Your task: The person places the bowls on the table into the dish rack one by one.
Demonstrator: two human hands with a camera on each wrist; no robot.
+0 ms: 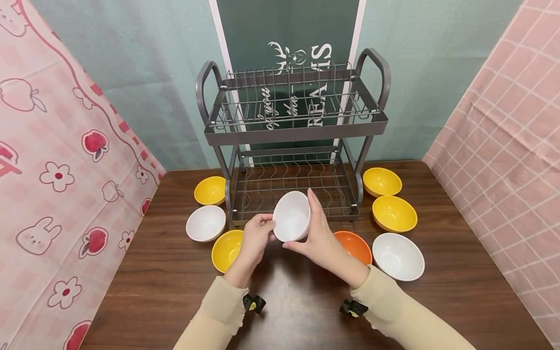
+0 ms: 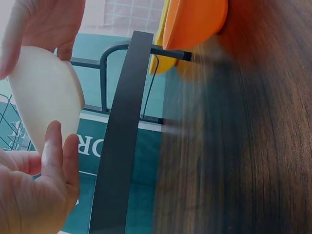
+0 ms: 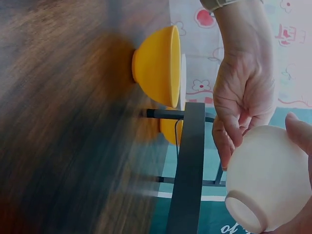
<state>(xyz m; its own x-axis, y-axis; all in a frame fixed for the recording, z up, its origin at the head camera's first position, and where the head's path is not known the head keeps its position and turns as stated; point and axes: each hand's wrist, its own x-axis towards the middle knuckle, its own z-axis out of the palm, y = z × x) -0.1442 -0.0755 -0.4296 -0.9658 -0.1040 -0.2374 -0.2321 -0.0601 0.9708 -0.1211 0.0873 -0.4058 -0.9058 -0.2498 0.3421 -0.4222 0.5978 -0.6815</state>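
A small white bowl point(image 1: 291, 217) is held up in front of the rack's lower tier, tilted with its inside toward the head camera. My left hand point(image 1: 257, 238) pinches its left rim between thumb and fingers. On the other side my right hand point(image 1: 321, 238) grips it, thumb at the lower rim and fingers along the right side. The right wrist view shows the bowl's foot ring point(image 3: 246, 211) and outer wall, with the left hand point(image 3: 246, 105) at the rim. A dark grey two-tier dish rack point(image 1: 295, 131) stands behind.
Left of the rack sit a yellow bowl point(image 1: 210, 190), a white bowl point(image 1: 206, 223) and another yellow bowl point(image 1: 226, 250). On the right are two yellow bowls point(image 1: 382, 182), a larger white bowl point(image 1: 398, 256) and an orange bowl point(image 1: 356, 247), partly behind the right forearm. All rest on the wooden table point(image 1: 297, 316).
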